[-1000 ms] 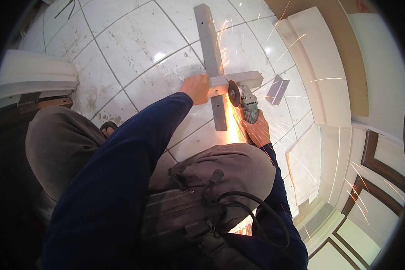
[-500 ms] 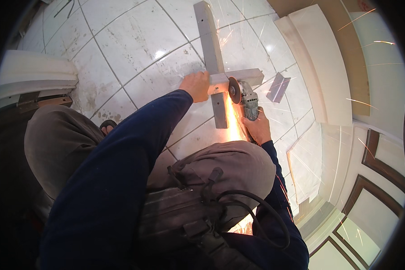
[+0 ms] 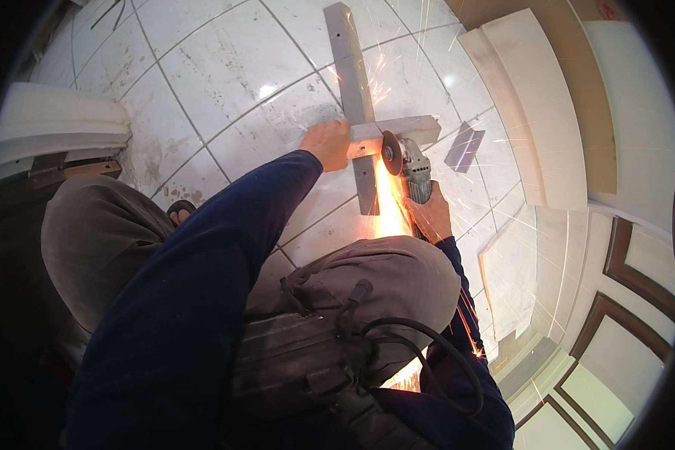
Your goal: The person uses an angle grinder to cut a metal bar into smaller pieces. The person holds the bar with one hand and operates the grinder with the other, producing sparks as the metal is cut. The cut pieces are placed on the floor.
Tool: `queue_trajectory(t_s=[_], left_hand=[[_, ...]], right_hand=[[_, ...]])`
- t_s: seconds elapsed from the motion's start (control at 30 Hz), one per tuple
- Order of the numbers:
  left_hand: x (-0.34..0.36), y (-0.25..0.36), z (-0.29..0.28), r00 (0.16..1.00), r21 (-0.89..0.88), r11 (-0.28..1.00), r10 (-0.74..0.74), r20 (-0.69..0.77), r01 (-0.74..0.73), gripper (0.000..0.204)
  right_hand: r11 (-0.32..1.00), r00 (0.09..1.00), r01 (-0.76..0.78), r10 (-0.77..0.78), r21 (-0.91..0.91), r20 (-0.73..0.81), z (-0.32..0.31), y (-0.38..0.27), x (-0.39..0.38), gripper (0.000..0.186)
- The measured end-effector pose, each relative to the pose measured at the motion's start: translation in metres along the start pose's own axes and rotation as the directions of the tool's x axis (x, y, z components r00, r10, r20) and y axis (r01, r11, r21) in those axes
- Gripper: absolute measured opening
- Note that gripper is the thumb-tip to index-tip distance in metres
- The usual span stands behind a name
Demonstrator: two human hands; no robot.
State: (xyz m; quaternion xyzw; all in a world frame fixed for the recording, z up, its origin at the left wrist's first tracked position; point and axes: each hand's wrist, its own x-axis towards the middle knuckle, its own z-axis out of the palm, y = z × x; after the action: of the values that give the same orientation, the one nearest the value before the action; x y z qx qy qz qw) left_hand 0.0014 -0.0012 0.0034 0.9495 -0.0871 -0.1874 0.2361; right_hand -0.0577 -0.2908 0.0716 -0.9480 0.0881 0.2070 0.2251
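A short grey square metal bar (image 3: pixel 421 126) lies crosswise over a longer grey bar (image 3: pixel 349 71) with small holes. My left hand (image 3: pixel 326 145) is closed on the left end of the crosspiece. My right hand (image 3: pixel 432 212) grips an angle grinder (image 3: pixel 416 166), whose disc (image 3: pixel 391 154) touches the crosspiece near that end. A bright stream of sparks (image 3: pixel 390 210) pours from the disc toward my right knee, with stray sparks scattering around. A small angled metal offcut (image 3: pixel 465 146) lies to the right of the grinder.
Tiled floor (image 3: pixel 202 67) surrounds the bars. At the right lean white and brown boards (image 3: pixel 519 105) and framed white panels (image 3: pixel 622 352). At the left is a pale moulded edge (image 3: pixel 60 120). My knees (image 3: pixel 405 285) frame the lower view, with a black cable (image 3: pixel 427 334) near the right one.
The grinder, both bars and my hands stay in nearly the same places, shifting only very slightly. The spray of sparks varies in shape and spread.
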Motion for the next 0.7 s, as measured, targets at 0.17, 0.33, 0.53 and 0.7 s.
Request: queue_trajectory(t_s=[0.17,0.33,0.53,0.7], left_hand=[[0.000,-0.002,0.005,1.000,0.000,1.000,0.010,-0.025,-0.010,0.050],[-0.001,-0.004,0.001,1.000,-0.021,1.000,0.016,0.003,-0.016,0.051],[0.000,-0.004,-0.009,0.999,-0.062,0.998,0.009,0.044,-0.007,0.060],[0.007,0.009,-0.033,0.991,-0.119,0.990,-0.062,0.119,0.076,0.057]], right_hand=[[0.999,1.000,0.021,-0.022,0.046,0.011,-0.002,-0.002,-0.001,0.064],[0.999,0.999,-0.032,0.031,0.023,0.033,-0.005,-0.004,-0.007,0.066],[0.987,0.999,0.002,0.004,0.160,-0.035,-0.011,0.012,-0.027,0.063],[0.942,0.994,-0.037,0.067,0.333,-0.081,-0.026,0.027,-0.036,0.054]])
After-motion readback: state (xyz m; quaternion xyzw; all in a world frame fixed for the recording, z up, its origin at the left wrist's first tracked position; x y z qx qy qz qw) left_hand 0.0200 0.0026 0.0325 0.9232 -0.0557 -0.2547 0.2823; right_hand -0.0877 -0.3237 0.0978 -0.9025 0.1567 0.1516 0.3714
